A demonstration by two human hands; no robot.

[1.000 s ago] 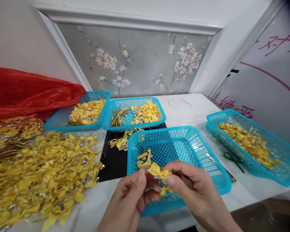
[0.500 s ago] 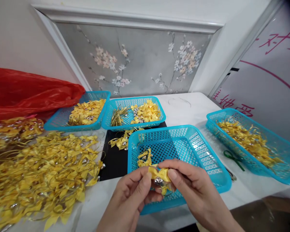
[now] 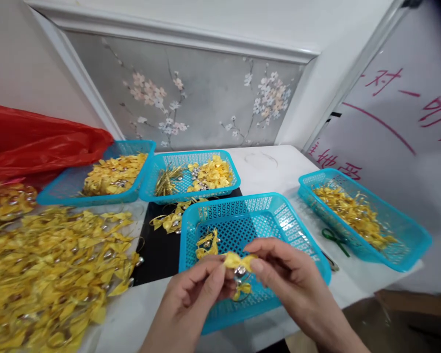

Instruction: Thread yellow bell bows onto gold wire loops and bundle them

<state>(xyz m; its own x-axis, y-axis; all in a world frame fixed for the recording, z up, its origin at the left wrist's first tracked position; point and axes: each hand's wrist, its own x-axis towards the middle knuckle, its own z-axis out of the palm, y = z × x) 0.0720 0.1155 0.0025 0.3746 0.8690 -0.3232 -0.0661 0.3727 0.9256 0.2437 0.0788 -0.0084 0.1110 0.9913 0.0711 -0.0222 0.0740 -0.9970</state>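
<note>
Between my two hands, above a blue plastic basket (image 3: 294, 225), is a yellow ribbon bow (image 3: 233, 260) with silver bells below its knot. My left hand (image 3: 198, 294) pinches the bow's left loop between thumb and forefinger. The right loop is pinched by my right hand (image 3: 292, 277). Inside the basket, another yellow bow (image 3: 242, 290) shows just under the held one, and a few more bows (image 3: 208, 243) lie at its left side. Part of the basket's near side is hidden by my hands.
A heap of yellow bows (image 3: 55, 274) covers the table's left. Behind stand two blue baskets, one with bows and gold ties (image 3: 169, 180); another basket (image 3: 400, 235) is at right. A green ribbon (image 3: 336, 240), red plastic bag (image 3: 40, 139) and black mat (image 3: 156, 262) lie nearby.
The view has swung right, so the table things sit further left in it. Both hands still pinch the bow; the bow beneath it shows more fully.
</note>
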